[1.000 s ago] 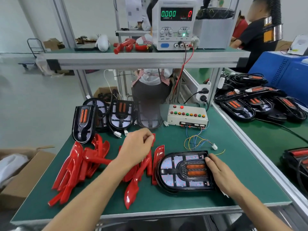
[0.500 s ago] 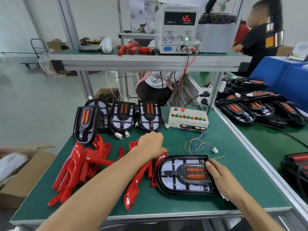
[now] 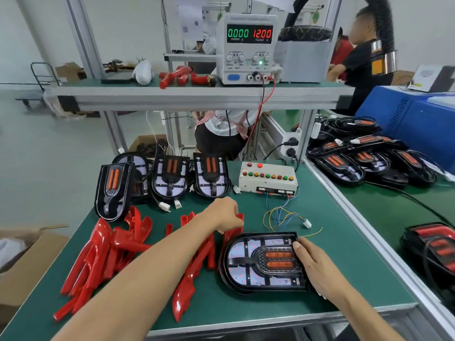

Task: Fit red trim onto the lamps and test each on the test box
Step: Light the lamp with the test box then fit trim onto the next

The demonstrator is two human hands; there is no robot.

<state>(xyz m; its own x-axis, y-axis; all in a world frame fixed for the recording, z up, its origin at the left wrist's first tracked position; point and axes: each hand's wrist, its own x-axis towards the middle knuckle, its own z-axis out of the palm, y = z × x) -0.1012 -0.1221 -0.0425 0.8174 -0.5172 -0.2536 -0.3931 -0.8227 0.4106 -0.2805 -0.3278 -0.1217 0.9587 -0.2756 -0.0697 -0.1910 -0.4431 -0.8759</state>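
Observation:
A black lamp [image 3: 258,262] with two orange lenses lies flat near the front of the green table [image 3: 332,242]. My right hand [image 3: 314,264] rests on its right end, fingers curled over the edge. My left hand [image 3: 225,215] reaches across and grips a red trim piece [image 3: 232,232] just left of the lamp. More red trim pieces [image 3: 103,257] lie heaped at the left. The white test box [image 3: 268,179] with coloured buttons stands behind, and its loose wires end in a white connector [image 3: 307,223].
Several black lamps [image 3: 170,175] stand in a row at the table's back left. A power supply [image 3: 247,49] reading 12.00 sits on the shelf above. More lamps [image 3: 364,158] crowd the table to the right. Cardboard boxes [image 3: 27,264] are at the left. People work behind.
My left hand has moved right across the red trim pieces toward the lamp and closed on one beside it. The right hand stays on the lamp. The view has tilted down slightly.

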